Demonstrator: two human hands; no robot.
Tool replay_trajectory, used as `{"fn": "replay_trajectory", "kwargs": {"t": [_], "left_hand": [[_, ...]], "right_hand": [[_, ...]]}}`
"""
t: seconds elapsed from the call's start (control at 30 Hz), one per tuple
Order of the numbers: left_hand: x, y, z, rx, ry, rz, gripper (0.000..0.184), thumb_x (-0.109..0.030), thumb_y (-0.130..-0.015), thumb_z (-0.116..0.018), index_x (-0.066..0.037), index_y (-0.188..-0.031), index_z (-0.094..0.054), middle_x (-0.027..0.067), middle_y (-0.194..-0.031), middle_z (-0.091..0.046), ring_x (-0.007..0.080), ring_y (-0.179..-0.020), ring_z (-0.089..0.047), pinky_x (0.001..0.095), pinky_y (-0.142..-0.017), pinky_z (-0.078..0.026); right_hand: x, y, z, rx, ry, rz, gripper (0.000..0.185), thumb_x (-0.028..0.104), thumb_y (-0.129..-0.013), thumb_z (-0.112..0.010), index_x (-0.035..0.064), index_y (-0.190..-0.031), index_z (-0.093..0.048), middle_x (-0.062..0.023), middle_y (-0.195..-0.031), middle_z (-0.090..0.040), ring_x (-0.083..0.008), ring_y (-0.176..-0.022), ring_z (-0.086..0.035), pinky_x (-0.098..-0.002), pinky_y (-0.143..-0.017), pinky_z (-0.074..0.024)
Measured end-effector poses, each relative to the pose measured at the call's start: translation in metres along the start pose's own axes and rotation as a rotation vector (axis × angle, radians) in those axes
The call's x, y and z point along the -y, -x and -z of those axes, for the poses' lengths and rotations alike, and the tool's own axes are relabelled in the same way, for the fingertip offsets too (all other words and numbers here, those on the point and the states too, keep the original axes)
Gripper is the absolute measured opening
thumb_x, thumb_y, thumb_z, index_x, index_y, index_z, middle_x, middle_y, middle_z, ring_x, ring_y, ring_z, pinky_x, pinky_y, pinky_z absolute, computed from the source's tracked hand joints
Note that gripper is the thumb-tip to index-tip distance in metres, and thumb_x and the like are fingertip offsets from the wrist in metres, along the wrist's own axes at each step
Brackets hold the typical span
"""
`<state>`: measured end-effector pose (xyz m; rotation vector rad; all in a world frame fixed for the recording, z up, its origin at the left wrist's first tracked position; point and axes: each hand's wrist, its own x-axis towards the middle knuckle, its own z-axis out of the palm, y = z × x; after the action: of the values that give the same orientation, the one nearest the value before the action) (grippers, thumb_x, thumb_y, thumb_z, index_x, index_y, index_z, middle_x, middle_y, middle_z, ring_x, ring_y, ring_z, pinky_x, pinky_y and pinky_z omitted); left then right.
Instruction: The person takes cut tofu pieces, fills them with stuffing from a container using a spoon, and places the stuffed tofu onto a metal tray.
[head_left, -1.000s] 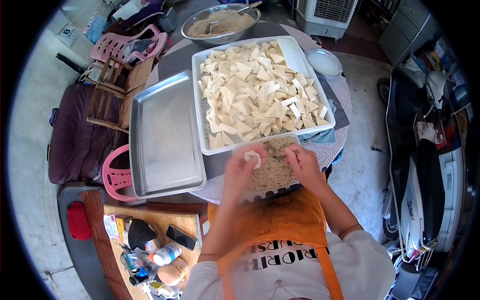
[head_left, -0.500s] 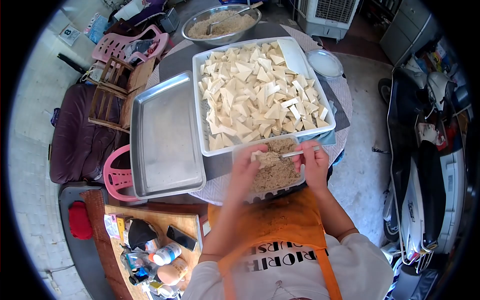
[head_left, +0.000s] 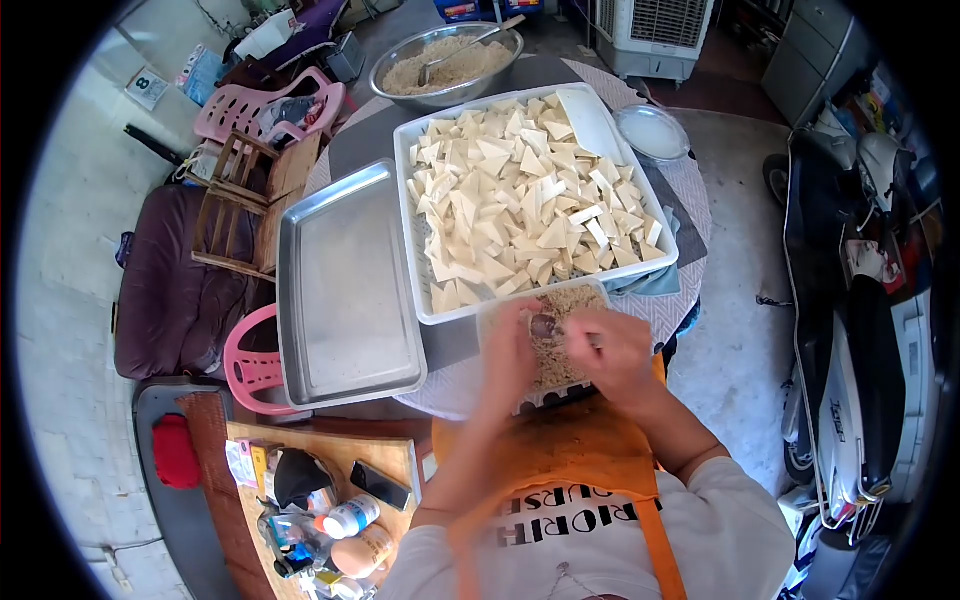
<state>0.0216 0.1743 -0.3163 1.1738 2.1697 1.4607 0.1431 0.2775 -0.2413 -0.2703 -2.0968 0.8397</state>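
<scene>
My left hand [head_left: 508,348], blurred by motion, is curled over the left side of a clear plastic container [head_left: 562,384]. It seems closed around a tofu triangle, which the fingers almost wholly hide. Over the container's right side, my right hand [head_left: 612,350] is closed on a metal spoon [head_left: 543,325]; the spoon's dark bowl shows between the two hands, and its handle is mostly covered. Crumbly brown mince [head_left: 555,365] fills the container. Just beyond it stands a white perforated tray [head_left: 407,235] heaped with pale tofu triangles [head_left: 525,190].
A metal tray [head_left: 350,300] lies at the left of the round table. Behind the white tray stands a steel bowl [head_left: 445,95] of similar mince with a spoon in it. A clear lid or dish [head_left: 652,132] sits back right. Bottles and a phone [head_left: 380,484] occupy a wooden side table [head_left: 415,450].
My right hand has turned over and closed in beside the left hand, bringing the spoon's bowl between them; its handle no longer sticks out to the right. The camera view has shifted slightly.
</scene>
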Motion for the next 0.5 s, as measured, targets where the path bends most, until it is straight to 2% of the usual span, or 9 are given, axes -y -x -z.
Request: {"fn": "replay_trajectory", "kwargs": {"t": [0.03,0.13,0.17,0.23,0.33,0.43,0.5], "left_hand": [[0.002,0.000,0.002,-0.015,-0.043,0.024,0.021,-0.003,-0.089,-0.044,-0.005,-0.106,-0.056,0.0045,-0.097,-0.061,0.0170,-0.085,-0.058,0.0280,-0.073,-0.047],[0.008,0.001,0.007,0.108,0.689,0.470,0.019,-0.005,-0.091,-0.044,-0.007,-0.106,-0.055,0.0024,-0.094,-0.059,0.0122,-0.077,-0.054,0.0238,-0.067,-0.045],[0.004,0.001,0.008,0.114,0.775,0.480,0.018,-0.006,-0.091,-0.045,-0.007,-0.106,-0.055,0.0017,-0.093,-0.058,0.0106,-0.075,-0.053,0.0227,-0.066,-0.044],[-0.007,-0.002,0.010,0.124,0.948,0.492,0.017,-0.007,-0.092,-0.046,-0.008,-0.106,-0.054,0.0003,-0.090,-0.057,0.0075,-0.071,-0.049,0.0204,-0.063,-0.042],[-0.009,-0.005,0.013,0.216,0.878,0.533,0.015,-0.008,-0.092,-0.048,-0.007,-0.105,-0.053,-0.0001,-0.090,-0.056,0.0082,-0.072,-0.049,0.0216,-0.063,-0.043],[0.006,-0.002,0.002,0.170,0.886,0.490,0.015,-0.014,-0.092,-0.047,-0.012,-0.106,-0.053,-0.0005,-0.084,-0.056,0.0064,-0.064,-0.049,0.0168,-0.051,-0.032],[0.005,-0.002,0.002,0.167,0.890,0.501,0.015,-0.015,-0.092,-0.047,-0.010,-0.105,-0.053,0.0005,-0.085,-0.056,0.0077,-0.066,-0.050,0.0184,-0.053,-0.036]], "right_hand": [[-0.003,0.001,0.004,-0.065,-0.027,0.004,0.007,0.004,-0.083,-0.060,-0.0016,-0.078,-0.060,-0.0094,-0.065,-0.061,-0.0164,-0.053,-0.059,-0.0273,-0.047,-0.0455],[-0.014,0.007,0.018,-0.077,-0.100,-0.289,0.014,0.005,-0.087,-0.056,-0.0033,-0.077,-0.060,-0.0076,-0.065,-0.062,-0.0106,-0.054,-0.059,-0.0232,-0.045,-0.0461],[-0.021,0.011,0.018,-0.099,-0.211,-0.408,0.019,0.008,-0.091,-0.052,-0.0029,-0.077,-0.059,-0.0062,-0.064,-0.061,-0.0080,-0.053,-0.057,-0.0206,-0.043,-0.0452],[-0.031,0.018,0.021,-0.182,-0.357,-0.539,0.015,0.007,-0.091,-0.053,-0.0021,-0.081,-0.059,-0.0057,-0.066,-0.061,-0.0080,-0.052,-0.057,-0.0211,-0.044,-0.0456],[-0.047,0.028,0.026,-0.248,-0.505,-0.644,0.015,0.011,-0.093,-0.052,0.0001,-0.085,-0.059,-0.0043,-0.067,-0.059,-0.0071,-0.049,-0.053,-0.0199,-0.043,-0.0433],[-0.053,0.032,0.031,-0.242,-0.592,-0.670,0.016,0.014,-0.094,-0.051,0.0003,-0.088,-0.058,-0.0044,-0.068,-0.059,-0.0068,-0.048,-0.051,-0.0195,-0.043,-0.0417],[-0.057,0.034,0.029,-0.239,-0.637,-0.646,0.017,0.015,-0.094,-0.051,0.0004,-0.090,-0.058,-0.0046,-0.069,-0.059,-0.0068,-0.049,-0.050,-0.0193,-0.043,-0.0408]]}}
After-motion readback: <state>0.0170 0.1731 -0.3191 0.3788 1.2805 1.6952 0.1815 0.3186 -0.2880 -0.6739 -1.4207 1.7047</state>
